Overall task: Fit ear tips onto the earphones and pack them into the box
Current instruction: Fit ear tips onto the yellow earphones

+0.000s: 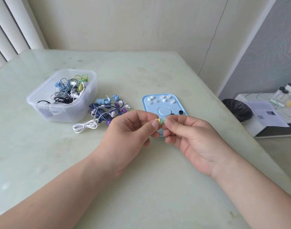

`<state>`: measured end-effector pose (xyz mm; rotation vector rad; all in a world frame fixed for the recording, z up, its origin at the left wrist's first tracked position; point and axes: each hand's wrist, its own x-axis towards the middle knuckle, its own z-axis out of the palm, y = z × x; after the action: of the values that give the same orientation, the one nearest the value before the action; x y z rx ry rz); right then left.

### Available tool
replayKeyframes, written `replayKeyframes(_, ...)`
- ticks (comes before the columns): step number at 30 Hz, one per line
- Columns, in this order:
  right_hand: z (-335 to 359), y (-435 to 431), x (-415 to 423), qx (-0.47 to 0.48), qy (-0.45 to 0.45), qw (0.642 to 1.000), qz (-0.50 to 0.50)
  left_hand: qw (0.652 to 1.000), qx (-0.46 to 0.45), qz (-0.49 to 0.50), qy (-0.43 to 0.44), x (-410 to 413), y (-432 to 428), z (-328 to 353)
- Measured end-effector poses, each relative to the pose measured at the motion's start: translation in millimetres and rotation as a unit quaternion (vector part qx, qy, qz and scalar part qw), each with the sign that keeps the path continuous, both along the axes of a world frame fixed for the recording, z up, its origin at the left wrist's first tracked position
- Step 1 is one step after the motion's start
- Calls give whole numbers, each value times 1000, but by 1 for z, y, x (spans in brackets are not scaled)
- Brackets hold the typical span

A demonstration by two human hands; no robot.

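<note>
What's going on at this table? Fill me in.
A person pinches a small green and cream earbud between the fingers of the left hand and right hand, over a blue tray. Loose white ear tips lie on the tray's far end. A clear box holds tangled earphones, and more lie in a pile beside it. Whether a tip is seated yet is unclear.
</note>
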<state>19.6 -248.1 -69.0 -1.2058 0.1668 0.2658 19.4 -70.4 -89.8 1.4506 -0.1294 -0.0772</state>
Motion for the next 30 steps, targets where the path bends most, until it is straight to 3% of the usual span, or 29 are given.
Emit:
replayKeyframes(4,0,-3,2,19,9,1000,-10,997,68,-1,-45,-3,-4,-2)
replayKeyframes(9,1,-1,0,23,6,1000,-4,999,30,5,-42,-1,-1,-1)
replayKeyframes(19,1,-2,0,25,-4,1000,7,985,126,45,-106,-5,-5,-4)
replayKeyframes(30,1,3,-2,18,-19,1000,-8,985,117,59,-108,-6,-7,-2)
